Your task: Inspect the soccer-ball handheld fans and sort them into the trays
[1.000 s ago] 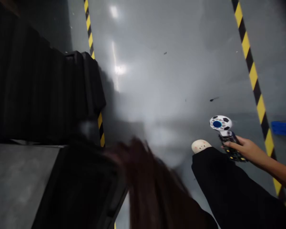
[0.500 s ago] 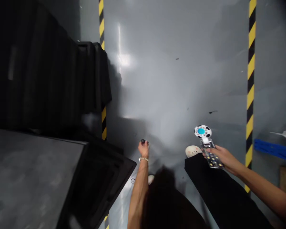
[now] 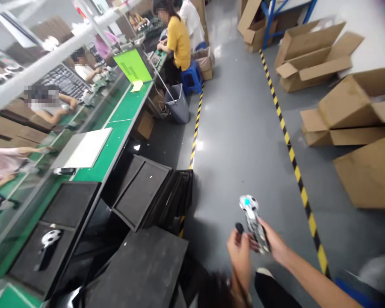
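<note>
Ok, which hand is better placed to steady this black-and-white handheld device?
Probably your right hand: it grips the black-and-white handheld device by its lower part, while your left hand pinches a small dark piece.

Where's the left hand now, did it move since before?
Yes. The left hand moved right, toward the yellow-and-black floor stripe, and now sits beside the right hand.

Black trousers (image 3: 271,293), white shoe (image 3: 265,271), bare forearms (image 3: 311,273), dark hair (image 3: 216,293) at frame bottom.
</note>
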A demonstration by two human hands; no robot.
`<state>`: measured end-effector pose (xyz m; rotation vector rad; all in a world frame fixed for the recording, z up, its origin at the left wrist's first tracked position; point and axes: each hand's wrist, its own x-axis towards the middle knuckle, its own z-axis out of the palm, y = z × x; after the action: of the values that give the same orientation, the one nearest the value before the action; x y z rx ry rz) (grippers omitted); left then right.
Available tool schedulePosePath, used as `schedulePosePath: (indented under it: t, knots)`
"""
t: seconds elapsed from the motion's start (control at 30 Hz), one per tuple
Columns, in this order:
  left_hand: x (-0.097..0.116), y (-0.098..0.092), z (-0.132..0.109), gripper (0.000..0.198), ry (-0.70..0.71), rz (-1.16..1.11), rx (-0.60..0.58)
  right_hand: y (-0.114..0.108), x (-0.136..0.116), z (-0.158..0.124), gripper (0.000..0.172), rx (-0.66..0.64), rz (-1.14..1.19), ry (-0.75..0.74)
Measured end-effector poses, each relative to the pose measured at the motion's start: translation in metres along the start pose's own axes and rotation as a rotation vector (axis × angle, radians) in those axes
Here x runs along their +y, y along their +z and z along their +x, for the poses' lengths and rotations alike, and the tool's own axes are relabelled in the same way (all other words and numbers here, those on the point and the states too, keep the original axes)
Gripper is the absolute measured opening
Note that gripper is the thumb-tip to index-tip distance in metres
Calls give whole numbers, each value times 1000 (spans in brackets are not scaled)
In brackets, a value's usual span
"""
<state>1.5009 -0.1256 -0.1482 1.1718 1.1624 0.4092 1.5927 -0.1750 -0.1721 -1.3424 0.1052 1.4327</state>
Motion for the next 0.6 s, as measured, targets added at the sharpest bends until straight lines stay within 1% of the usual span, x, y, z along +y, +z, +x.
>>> schedulePosePath:
  t: [0.07,0.1,0.17,0.27,0.33,0.4,0.47,0.53,0.6]
  knots:
    - [75,3,9,42,85,89,105,38,-66,-5,52,2,105,-53]
    - [109,1,15,40,137,139,168,59,-96,-4,51,1,154,-86]
    - [170,-7,33,42,243,235,271,105,-151,4,50,-24,239,-161]
    - [250,-25,68,46,366,348,351,172,-226,24,46,-99,328,-251]
    - [298,-35,99,47,411,405,384,208,-274,41,45,-140,353,-285]
    - [341,-41,137,47,439,451,404,234,-322,61,45,-165,359,-302]
    - [379,-39,182,48,452,493,409,250,-370,85,46,-180,348,-303]
    - [409,-30,233,50,447,526,414,259,-416,114,47,-192,321,-287]
    - [430,-14,289,51,431,549,439,262,-460,149,47,-207,280,-267]
